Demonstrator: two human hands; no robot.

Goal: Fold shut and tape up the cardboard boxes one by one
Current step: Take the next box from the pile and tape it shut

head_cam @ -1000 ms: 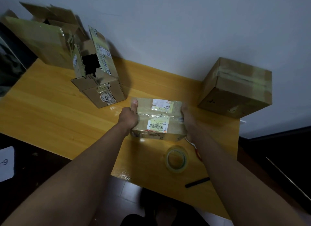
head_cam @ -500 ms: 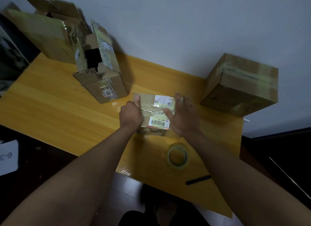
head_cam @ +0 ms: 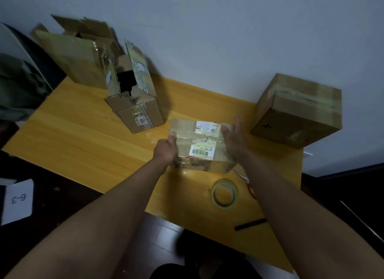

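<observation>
the small cardboard box [head_cam: 200, 145] sat closed on the yellow wooden table [head_cam: 83, 137], a little right of the middle and toward the near edge, with clear tape along its top seam and a white barcode label [head_cam: 201, 152] on the nearer flap. the left hand [head_cam: 166, 151] gripped its left end, thumb laid on the top edge and fingers curled down the side. the right hand [head_cam: 233, 140] lay with fingers straight and spread over the right end of the top, holding nothing. just in front of the box a roll of clear tape [head_cam: 224, 194] lay flat on the wood, and a dark marker [head_cam: 250, 224] lay nearer the front edge. a thin red and white strip [head_cam: 246, 180] trailed by the right forearm. to the right, against the wall, stood a larger sealed box [head_cam: 297, 110] with tape across its top. to the left of the small box an open box [head_cam: 135, 98] stood with its flaps raised and a dark inside, and behind it a bigger open box [head_cam: 72, 52] leaned at the far left corner. the table top was glossy, with long grain. the wall [head_cam: 207, 29] behind was plain and pale. the floor [head_cam: 62, 195] below was dark, and a white card marked 6-3 [head_cam: 18, 201] lay on it at the left.
</observation>
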